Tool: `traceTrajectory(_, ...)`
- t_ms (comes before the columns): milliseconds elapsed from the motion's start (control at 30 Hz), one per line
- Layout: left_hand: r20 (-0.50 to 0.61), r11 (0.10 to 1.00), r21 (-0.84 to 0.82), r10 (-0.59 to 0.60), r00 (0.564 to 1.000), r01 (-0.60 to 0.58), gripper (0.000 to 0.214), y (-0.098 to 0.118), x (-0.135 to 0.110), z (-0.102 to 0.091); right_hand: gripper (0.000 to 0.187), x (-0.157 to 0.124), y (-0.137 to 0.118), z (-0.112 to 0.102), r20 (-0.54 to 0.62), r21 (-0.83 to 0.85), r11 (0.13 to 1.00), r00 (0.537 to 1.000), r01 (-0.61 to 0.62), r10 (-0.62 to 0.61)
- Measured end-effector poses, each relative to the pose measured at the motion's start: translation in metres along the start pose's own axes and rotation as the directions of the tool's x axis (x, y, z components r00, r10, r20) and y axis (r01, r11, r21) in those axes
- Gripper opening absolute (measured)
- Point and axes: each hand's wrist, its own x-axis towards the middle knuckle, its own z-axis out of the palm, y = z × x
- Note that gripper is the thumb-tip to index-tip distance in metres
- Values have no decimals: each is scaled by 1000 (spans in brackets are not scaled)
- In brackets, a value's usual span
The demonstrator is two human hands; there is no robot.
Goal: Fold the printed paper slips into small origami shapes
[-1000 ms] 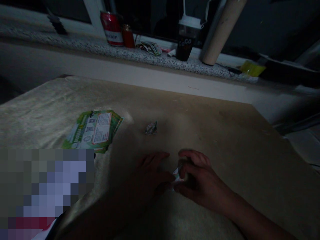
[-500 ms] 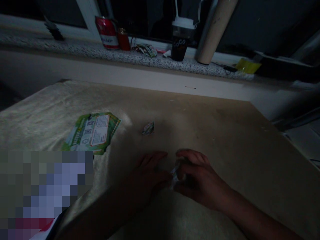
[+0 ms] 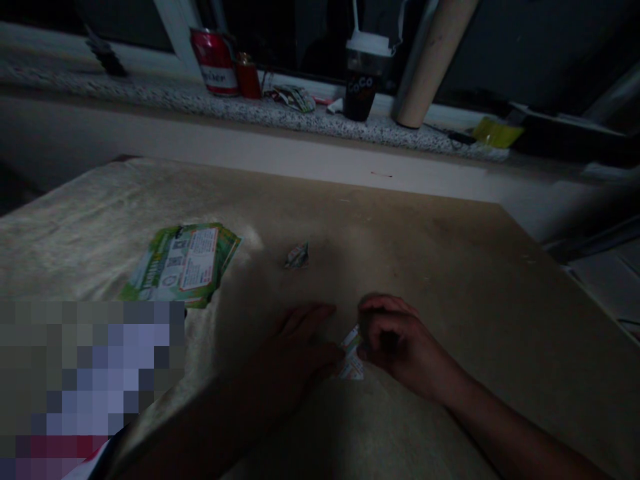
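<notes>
A small folded piece of printed paper [image 3: 353,365], triangular at its lower edge, lies on the table between my hands. My left hand [image 3: 305,347] rests low over the tabletop with fingers stretched out, its thumb against the paper's left side. On the other side, my right hand [image 3: 393,337] has curled fingers, thumb and forefinger closed together at the paper's right edge. Deep shadow hides the exact contact. Farther off sits another small folded paper piece [image 3: 298,256]. To the left lies a stack of green printed sheets [image 3: 185,263].
A granite windowsill [image 3: 150,93] behind the table holds a red can [image 3: 215,63], an orange-red bottle [image 3: 247,77], a crumpled wrapper [image 3: 295,98], a lidded cup [image 3: 363,80] and a cardboard tube [image 3: 433,67]. The table's right edge [image 3: 565,267] slants toward me.
My right hand has shifted slightly right, and its fingers have drawn closer together. More of the folded paper's printed face shows between my hands. My left hand has stayed nearly still.
</notes>
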Motion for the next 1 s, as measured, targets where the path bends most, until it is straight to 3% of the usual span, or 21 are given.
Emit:
traceTrajectory(133,-21,1000,12,21,1000,-20,20,-2,0,1,29,4,3,1,-59,-10,1000,998,3,-4)
traceTrajectory(367,-26,999,9,49,998,-49,19,2,3,-4,17,6,4,-11,-16,75,997,1000,20,-19)
traceTrajectory(667,-74,997,44,60,995,-57,36,5,5,-1,24,2,3,-9,59,-170,982,995,84,-75)
traceTrajectory(800,-86,998,27,50,995,-48,29,8,5,-3,11,5,3,-11,59,-129,989,996,68,-61)
traceTrajectory(1000,-105,999,-11,45,993,-46,22,7,5,-2,12,6,3,-13,60,-35,995,994,90,-88)
